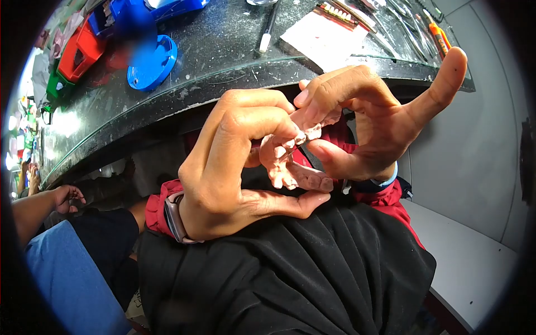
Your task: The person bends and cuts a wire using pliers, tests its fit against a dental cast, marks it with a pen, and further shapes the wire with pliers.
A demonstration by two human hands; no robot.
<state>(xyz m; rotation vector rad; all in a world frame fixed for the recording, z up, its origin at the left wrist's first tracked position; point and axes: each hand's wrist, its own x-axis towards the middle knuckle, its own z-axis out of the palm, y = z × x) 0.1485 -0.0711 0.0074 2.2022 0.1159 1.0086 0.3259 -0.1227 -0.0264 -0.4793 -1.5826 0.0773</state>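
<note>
A pale pink dental cast (282, 162) with a curved row of teeth is held over my lap, below the bench edge. My left hand (229, 162) wraps round its left side, thumb beneath and fingers on top. At its upper right, my right hand (368, 120) pinches the cast with thumb and bent fingers, while one finger points up and away. The fingers partly cover the cast, and where they meet the details are hard to make out.
On the dark bench (218, 56) lie a blue round lid (152, 63), a red bin (81, 53), a white sheet (321, 36), a black pen (269, 28), an orange tool (438, 38) and several thin instruments. A co-worker's arm (36, 215) is at left.
</note>
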